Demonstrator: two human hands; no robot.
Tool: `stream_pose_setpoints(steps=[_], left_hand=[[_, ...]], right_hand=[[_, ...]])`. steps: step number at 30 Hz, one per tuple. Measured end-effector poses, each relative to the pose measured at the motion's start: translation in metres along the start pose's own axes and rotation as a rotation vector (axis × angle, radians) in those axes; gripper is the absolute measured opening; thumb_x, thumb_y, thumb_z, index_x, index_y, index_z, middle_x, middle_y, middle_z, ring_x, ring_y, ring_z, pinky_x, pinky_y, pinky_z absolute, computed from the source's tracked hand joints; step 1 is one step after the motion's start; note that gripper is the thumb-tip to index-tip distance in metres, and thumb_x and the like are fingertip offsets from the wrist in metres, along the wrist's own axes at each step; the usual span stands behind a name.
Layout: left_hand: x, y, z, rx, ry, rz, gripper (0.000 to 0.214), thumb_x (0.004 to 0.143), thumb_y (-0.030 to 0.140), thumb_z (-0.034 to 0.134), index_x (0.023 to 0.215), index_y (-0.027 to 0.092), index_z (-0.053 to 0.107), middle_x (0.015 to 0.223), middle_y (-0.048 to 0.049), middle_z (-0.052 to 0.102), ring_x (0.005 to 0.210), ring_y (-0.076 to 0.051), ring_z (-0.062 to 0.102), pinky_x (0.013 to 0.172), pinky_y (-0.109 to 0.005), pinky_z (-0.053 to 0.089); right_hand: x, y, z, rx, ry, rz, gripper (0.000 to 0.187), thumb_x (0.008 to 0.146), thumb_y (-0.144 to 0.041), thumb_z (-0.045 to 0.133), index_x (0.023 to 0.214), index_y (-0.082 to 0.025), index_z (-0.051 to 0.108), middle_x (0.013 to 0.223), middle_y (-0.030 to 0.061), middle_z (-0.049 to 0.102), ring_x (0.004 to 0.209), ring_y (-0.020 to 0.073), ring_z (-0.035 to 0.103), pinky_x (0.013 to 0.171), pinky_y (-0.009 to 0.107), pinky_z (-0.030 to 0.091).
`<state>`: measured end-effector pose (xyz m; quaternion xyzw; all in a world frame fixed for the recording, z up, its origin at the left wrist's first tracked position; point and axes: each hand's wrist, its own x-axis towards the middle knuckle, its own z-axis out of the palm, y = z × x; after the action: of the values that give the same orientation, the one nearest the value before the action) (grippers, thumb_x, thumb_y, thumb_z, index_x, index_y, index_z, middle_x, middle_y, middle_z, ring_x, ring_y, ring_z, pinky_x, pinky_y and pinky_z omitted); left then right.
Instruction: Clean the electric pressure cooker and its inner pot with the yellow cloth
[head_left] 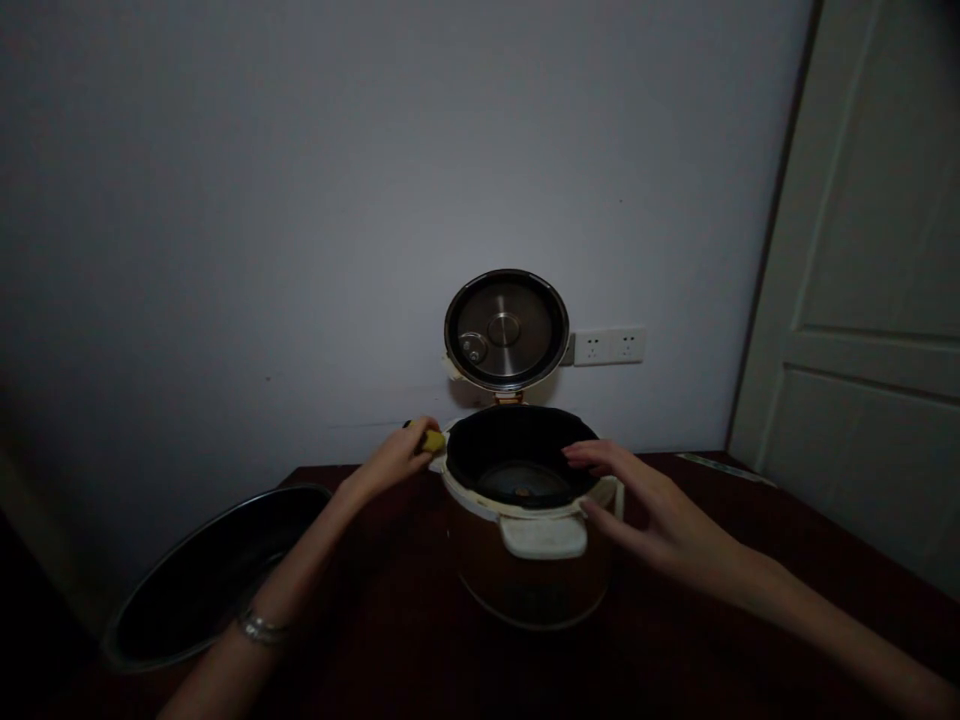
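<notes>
A rice cooker (525, 560) stands on the dark table (390, 640) with its round lid (505, 328) swung up against the wall. Its dark inside is open to view. My left hand (396, 456) is closed on a small yellow thing, perhaps a sponge (433, 440), pressed to the cooker's left rim. My right hand (645, 505) rests on the right rim with fingers stretched out and apart, holding nothing.
A large dark round pan (202, 580) sits at the table's left edge, under my left forearm. A white wall socket (609, 345) is behind the cooker. A white door (862, 300) stands at the right. The room is dim.
</notes>
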<state>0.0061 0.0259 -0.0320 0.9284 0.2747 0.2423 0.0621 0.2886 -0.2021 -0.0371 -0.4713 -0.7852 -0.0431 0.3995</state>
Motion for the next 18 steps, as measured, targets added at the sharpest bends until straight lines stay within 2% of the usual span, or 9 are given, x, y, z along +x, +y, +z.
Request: stream_pose_setpoints(steps=[2, 5, 9, 12, 18], left_hand=[[-0.001, -0.001, 0.004, -0.138, 0.004, -0.013, 0.036, 0.073, 0.014, 0.051, 0.11, 0.016, 0.052, 0.1, -0.0071, 0.063, 0.088, -0.017, 0.058, 0.079, -0.031, 0.046], [-0.001, -0.007, -0.003, -0.231, -0.045, 0.034, 0.036, 0.074, 0.012, 0.047, 0.108, 0.016, 0.057, 0.108, -0.0079, 0.062, 0.096, -0.017, 0.057, 0.087, -0.033, 0.044], [0.001, -0.008, -0.009, -0.101, -0.052, 0.194, 0.027, 0.079, 0.01, 0.044, 0.097, 0.016, 0.063, 0.11, -0.0093, 0.059, 0.102, -0.017, 0.055, 0.093, -0.035, 0.043], [0.001, 0.001, -0.007, 0.038, -0.098, 0.288, 0.032, 0.08, 0.005, 0.043, 0.1, 0.016, 0.065, 0.111, -0.0102, 0.059, 0.102, -0.018, 0.055, 0.092, -0.035, 0.043], [-0.002, 0.024, -0.014, 0.15, -0.167, 0.334, 0.037, 0.078, -0.002, 0.039, 0.097, 0.015, 0.065, 0.104, -0.0096, 0.062, 0.098, -0.018, 0.056, 0.087, -0.034, 0.045]], right_hand=[[-0.006, -0.004, -0.001, -0.028, -0.001, -0.002, 0.041, 0.086, -0.023, 0.051, 0.126, -0.026, 0.042, 0.127, 0.009, 0.053, 0.117, 0.0217, 0.053, 0.098, 0.042, 0.047], [-0.013, -0.008, -0.004, -0.043, -0.014, -0.017, 0.044, 0.086, -0.022, 0.051, 0.128, -0.025, 0.041, 0.128, 0.0098, 0.053, 0.118, 0.0216, 0.053, 0.097, 0.04, 0.049], [-0.018, -0.011, -0.003, -0.066, -0.023, -0.051, 0.043, 0.087, -0.019, 0.049, 0.128, -0.025, 0.041, 0.129, 0.0105, 0.052, 0.12, 0.0206, 0.051, 0.098, 0.038, 0.048], [-0.019, -0.013, -0.001, -0.068, -0.024, -0.069, 0.041, 0.086, -0.018, 0.049, 0.126, -0.024, 0.044, 0.128, 0.0107, 0.053, 0.119, 0.0203, 0.052, 0.097, 0.038, 0.048], [-0.024, -0.017, -0.002, -0.069, -0.042, -0.084, 0.039, 0.085, -0.014, 0.048, 0.124, -0.023, 0.048, 0.127, 0.0114, 0.052, 0.115, 0.0203, 0.055, 0.092, 0.037, 0.052]])
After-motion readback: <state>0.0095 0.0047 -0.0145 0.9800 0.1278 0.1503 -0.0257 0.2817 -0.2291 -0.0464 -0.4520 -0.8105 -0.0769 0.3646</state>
